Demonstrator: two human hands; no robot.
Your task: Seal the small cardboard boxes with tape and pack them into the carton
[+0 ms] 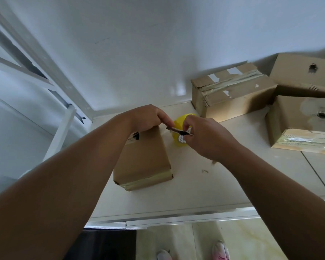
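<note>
Box [143,158] lies flat on the counter [195,188], centre of frame, long side running away from the viewer. Its near end carries a tape strip [147,182] across the seam, so that end reads as sealed. Far end is under the left hand [148,117]: palm over the top edge, fingers curled, tips drawn together just past the box's upper right corner. Whether they pinch a strand of tape cannot be told; it is too thin to show. Right hand [204,137], just right of that corner, grips a small cutter [178,131] between thumb and fingers, blade tip aimed at the left fingertips. Yellow tape roll [177,121] sits right behind the cutter, partly hidden by the right hand. Judgement: the far-end strip is being cut free from the roll, so this box is close to sealed but not yet packed. Upper right, against the wall, a second box [231,91] with taped top, paper torn in patches. Far right, two larger boxes [304,117], each with a punched hole, the lower one with tape along its front edge; which serves as the carton cannot be told, and no open carton shows. Nothing visibly packed; packing appears wholly left. Bottom edge: pale floor and shoes [221,250]. Upper left: white frame rails [26,59].
</note>
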